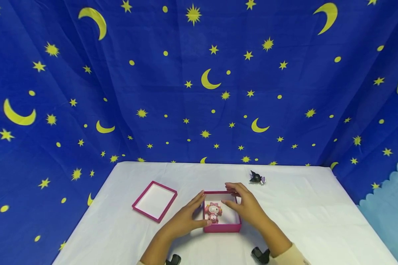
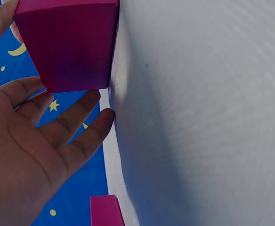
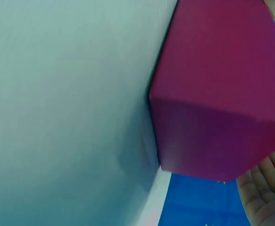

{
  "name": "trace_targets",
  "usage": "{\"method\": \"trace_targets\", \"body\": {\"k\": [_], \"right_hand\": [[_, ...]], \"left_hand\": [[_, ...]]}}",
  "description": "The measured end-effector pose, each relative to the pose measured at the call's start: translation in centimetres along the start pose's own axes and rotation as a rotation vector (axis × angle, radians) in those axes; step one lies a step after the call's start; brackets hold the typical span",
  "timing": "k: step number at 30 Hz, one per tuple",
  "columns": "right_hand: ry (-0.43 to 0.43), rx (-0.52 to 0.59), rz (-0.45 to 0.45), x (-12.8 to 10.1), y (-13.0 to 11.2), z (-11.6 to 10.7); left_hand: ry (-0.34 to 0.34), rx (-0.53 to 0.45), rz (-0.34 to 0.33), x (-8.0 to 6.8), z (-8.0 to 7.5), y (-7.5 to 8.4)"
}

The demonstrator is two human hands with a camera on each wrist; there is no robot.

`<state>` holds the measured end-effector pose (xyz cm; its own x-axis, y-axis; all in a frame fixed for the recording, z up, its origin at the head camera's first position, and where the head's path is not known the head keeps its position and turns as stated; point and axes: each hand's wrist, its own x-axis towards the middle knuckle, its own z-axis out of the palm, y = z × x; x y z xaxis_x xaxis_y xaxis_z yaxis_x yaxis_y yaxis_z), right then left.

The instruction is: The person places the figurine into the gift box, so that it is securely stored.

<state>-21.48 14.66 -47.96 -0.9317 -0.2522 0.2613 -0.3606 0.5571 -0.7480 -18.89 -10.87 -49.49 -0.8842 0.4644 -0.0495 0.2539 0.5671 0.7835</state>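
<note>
Spreading the fingers of the left hand (image 1: 183,220) and, more loosely, the right hand (image 1: 247,206) around the pink box (image 1: 222,228) between them; having the figurine (image 1: 213,210) lying just beyond the left thumb. Probably handling as light, stiff card with a slippery load likely sliding; calling for holding opposite walls without squeezing.

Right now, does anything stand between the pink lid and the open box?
Yes: in the head view, the left hand stands between the lid and the box, at the box's left wall. From that hand to the lid, only white tablecloth shows. Inside the box is a pink figurine.
</note>
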Motion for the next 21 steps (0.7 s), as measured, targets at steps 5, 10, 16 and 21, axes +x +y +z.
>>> {"method": "trace_targets", "body": {"k": [5, 10, 16, 21], "right_hand": [[0.008, 0.01, 0.023, 0.3, 0.7, -0.5], [0.012, 0.02, 0.05, 0.5, 1.0, -1.3], [0.032, -0.003, 0.07, 0.9, 1.7, -2.4], [0.045, -0.045, 0.091, 1.3, 2.5, -3.2]], "left_hand": [[0.0, -0.006, -0.012, -0.1, 0.1, 0.0], [-0.002, -0.009, -0.021, -0.1, 0.0, -0.1], [-0.017, -0.021, -0.051, 0.0, 0.0, 0.1], [-0.016, -0.017, -0.044, 0.0, 0.0, 0.2]]}}
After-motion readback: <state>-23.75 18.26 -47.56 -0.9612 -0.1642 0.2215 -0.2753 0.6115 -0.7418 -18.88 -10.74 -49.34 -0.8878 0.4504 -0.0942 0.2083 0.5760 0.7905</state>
